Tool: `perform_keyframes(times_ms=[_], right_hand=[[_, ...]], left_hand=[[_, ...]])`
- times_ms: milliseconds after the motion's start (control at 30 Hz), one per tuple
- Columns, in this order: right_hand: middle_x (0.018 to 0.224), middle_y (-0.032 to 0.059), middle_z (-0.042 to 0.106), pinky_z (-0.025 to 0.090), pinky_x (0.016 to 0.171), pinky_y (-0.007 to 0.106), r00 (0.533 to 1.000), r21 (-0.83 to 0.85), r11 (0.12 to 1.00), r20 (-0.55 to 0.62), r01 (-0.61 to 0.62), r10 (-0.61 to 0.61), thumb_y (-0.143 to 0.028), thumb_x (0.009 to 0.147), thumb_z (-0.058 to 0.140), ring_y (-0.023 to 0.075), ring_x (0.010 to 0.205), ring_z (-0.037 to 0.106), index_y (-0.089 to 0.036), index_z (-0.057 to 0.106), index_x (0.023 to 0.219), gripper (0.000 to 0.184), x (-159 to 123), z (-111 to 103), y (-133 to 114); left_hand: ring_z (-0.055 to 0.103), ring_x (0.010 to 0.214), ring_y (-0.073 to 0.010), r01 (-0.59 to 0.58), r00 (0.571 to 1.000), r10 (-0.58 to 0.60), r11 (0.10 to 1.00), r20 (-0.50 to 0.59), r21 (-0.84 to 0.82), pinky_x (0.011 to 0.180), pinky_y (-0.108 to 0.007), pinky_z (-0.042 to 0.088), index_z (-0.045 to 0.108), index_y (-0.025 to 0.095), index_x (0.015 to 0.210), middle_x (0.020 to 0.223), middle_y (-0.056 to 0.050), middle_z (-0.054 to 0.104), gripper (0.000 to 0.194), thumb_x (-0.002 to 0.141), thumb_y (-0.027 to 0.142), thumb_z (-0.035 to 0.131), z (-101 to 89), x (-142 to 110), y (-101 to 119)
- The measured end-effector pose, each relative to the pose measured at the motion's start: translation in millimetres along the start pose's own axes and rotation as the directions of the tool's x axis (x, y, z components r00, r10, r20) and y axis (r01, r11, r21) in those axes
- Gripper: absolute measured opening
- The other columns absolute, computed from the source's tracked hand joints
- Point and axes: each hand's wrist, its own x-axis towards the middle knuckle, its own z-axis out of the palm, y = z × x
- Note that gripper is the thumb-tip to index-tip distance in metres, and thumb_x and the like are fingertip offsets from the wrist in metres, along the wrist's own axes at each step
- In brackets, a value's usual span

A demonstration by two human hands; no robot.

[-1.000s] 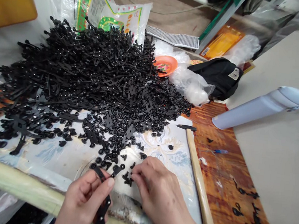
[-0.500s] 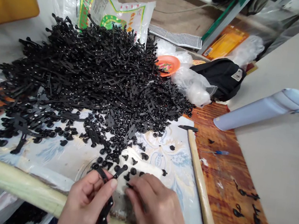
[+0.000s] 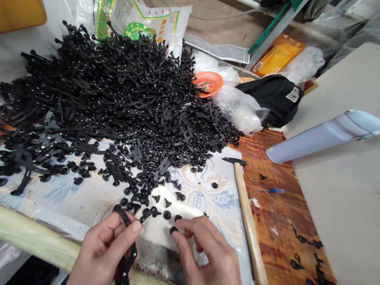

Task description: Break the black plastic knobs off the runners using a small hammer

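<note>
A big heap of black plastic strips and small round buttons (image 3: 113, 91) covers the table, thinning into loose pieces near the front edge. My left hand (image 3: 107, 252) is closed on a bundle of black strips (image 3: 128, 246); the ends stick up past my thumb and hang below my palm. My right hand (image 3: 209, 265) sits just to the right, thumb and forefinger pinched on a small black button (image 3: 173, 229). A few loose buttons (image 3: 166, 214) lie just beyond both hands on a white pad (image 3: 165, 232).
A wooden stick (image 3: 249, 224) lies along the patterned plastic sheet's right edge. A pale blue bottle (image 3: 326, 134) lies on a grey board at right. Orange bowl (image 3: 208, 82), black cap (image 3: 278, 98), printed sack (image 3: 136, 13) and yellow bin (image 3: 13, 5) stand behind the heap.
My right hand has shifted right and pinched up a button from the pad. The left hand keeps its hold on the strips, almost unmoved.
</note>
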Motion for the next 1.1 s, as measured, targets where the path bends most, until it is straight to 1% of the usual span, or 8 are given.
perform_keyframes(times_ms=[133, 267, 400, 600, 733, 900, 1000, 1100], right_hand=[[0.084, 0.0045, 0.069, 0.049, 0.069, 0.031, 1.0, -0.074, 0.997, 0.011, -0.009, 0.01, -0.021, 0.09, 0.057, 0.0194, 0.079, 0.064, -0.021, 0.067, 0.092, 0.01, 36.6, 3.9, -6.9], [0.07, -0.0009, 0.068, 0.045, 0.06, 0.028, 0.993, -0.108, 0.994, 0.104, -0.037, 0.048, -0.017, 0.08, 0.07, 0.0164, 0.061, 0.061, -0.022, 0.069, 0.075, 0.007, 63.0, 8.1, -3.2], [0.074, -0.0008, 0.068, 0.046, 0.064, 0.027, 0.986, -0.072, 0.997, 0.168, 0.006, 0.006, -0.006, 0.08, 0.066, 0.0153, 0.066, 0.061, -0.021, 0.068, 0.077, 0.016, 59.6, 2.0, 7.9], [0.079, 0.0008, 0.067, 0.048, 0.069, 0.028, 0.983, 0.001, 0.999, 0.176, 0.053, -0.052, -0.009, 0.085, 0.063, 0.0164, 0.075, 0.062, -0.021, 0.068, 0.084, 0.013, 44.9, 0.2, 17.1], [0.084, 0.0035, 0.067, 0.047, 0.073, 0.031, 0.988, 0.014, 0.998, 0.141, 0.068, -0.07, -0.014, 0.089, 0.06, 0.0181, 0.08, 0.06, -0.02, 0.068, 0.091, 0.009, 44.0, -0.4, 5.1], [0.082, 0.0057, 0.065, 0.042, 0.076, 0.036, 0.928, -0.054, 0.962, 0.281, 0.268, -0.243, -0.01, 0.088, 0.059, 0.0216, 0.081, 0.055, -0.018, 0.068, 0.081, 0.014, 48.1, 8.2, -17.4], [0.075, 0.0047, 0.066, 0.043, 0.076, 0.036, 0.961, -0.061, 0.98, 0.218, 0.188, -0.171, -0.009, 0.085, 0.06, 0.021, 0.077, 0.056, -0.017, 0.066, 0.073, 0.016, 50.6, 13.4, -19.9], [0.069, 0.0006, 0.066, 0.046, 0.063, 0.026, 0.991, -0.018, 0.999, 0.13, 0.044, -0.042, -0.013, 0.085, 0.065, 0.0158, 0.065, 0.058, -0.018, 0.067, 0.076, 0.01, 52.5, 6.8, -9.1]], left_hand=[[0.041, 0.034, -0.0067, -0.02, 1.0, 0.02, 1.0, -0.003, 0.004, 0.032, -0.015, 0.036, 0.062, 0.018, 0.071, 0.04, 0.006, 0.053, 0.033, 0.065, 0.046, 0.08, 0.7, 1.2, 0.4], [0.045, 0.036, -0.0081, -0.042, 0.999, 0.042, 0.999, -0.032, 0.003, 0.033, -0.015, 0.036, 0.063, 0.018, 0.07, 0.041, 0.007, 0.05, 0.034, 0.062, 0.045, 0.082, 2.0, 0.5, -0.3], [0.044, 0.039, -0.0076, -0.039, 0.999, 0.04, 0.999, -0.037, 0.009, 0.034, -0.015, 0.038, 0.064, 0.017, 0.068, 0.044, 0.007, 0.047, 0.035, 0.062, 0.046, 0.081, 2.6, -0.4, -0.5], [0.041, 0.04, -0.0063, -0.041, 0.999, 0.041, 0.999, -0.006, 0.022, 0.038, -0.014, 0.037, 0.064, 0.017, 0.07, 0.045, 0.007, 0.047, 0.033, 0.065, 0.046, 0.081, -0.7, 3.2, -5.8], [0.042, 0.039, -0.0054, -0.056, 0.998, 0.055, 0.998, -0.035, -0.021, 0.04, -0.013, 0.038, 0.065, 0.017, 0.07, 0.044, 0.007, 0.049, 0.031, 0.065, 0.043, 0.081, 0.4, 2.0, -3.1], [0.041, 0.039, -0.0049, -0.088, 0.989, 0.076, 0.992, -0.126, -0.093, 0.038, -0.011, 0.035, 0.064, 0.019, 0.07, 0.044, 0.007, 0.052, 0.032, 0.062, 0.043, 0.083, 3.3, -1.4, 1.2], [0.041, 0.04, -0.0052, -0.091, 0.991, 0.082, 0.993, -0.108, -0.073, 0.039, -0.012, 0.038, 0.064, 0.019, 0.07, 0.044, 0.007, 0.052, 0.033, 0.061, 0.045, 0.083, 2.7, -1.5, 0.4], [0.04, 0.04, -0.0052, -0.069, 0.994, 0.063, 0.995, -0.09, -0.074, 0.038, -0.012, 0.036, 0.063, 0.019, 0.071, 0.044, 0.007, 0.049, 0.036, 0.061, 0.046, 0.084, 1.4, -0.7, -0.8]])
